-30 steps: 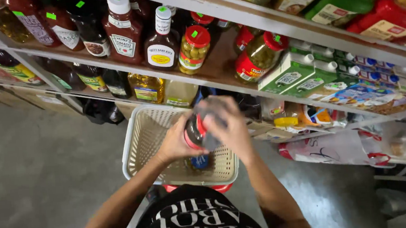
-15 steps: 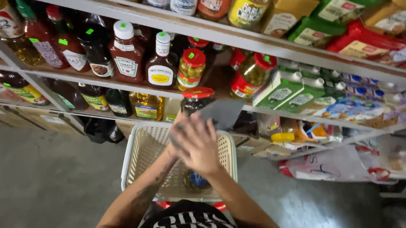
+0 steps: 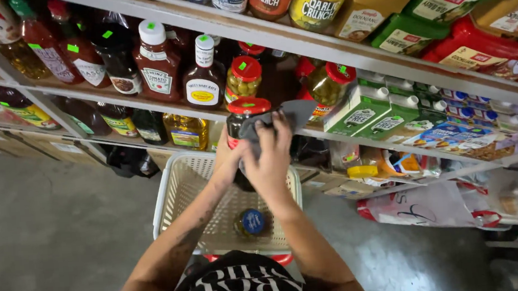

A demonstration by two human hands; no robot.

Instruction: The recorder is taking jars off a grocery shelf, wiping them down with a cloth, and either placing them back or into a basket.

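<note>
Dark glass jar with red lid point(image 3: 246, 119) upright — left hand point(image 3: 226, 160) clasping its side, right hand point(image 3: 270, 157) pressing grey cloth point(image 3: 287, 116) nearer, above cream plastic basket point(image 3: 171, 194).

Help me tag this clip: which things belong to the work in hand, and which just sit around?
In hand:
left hand holding the red-lidded jar
right hand pressing the grey cloth on the jar
basket below, with a blue-lidded jar in it

Just sitting around:
ketchup bottle
pickle jars
green cartons
oil bottle
</note>
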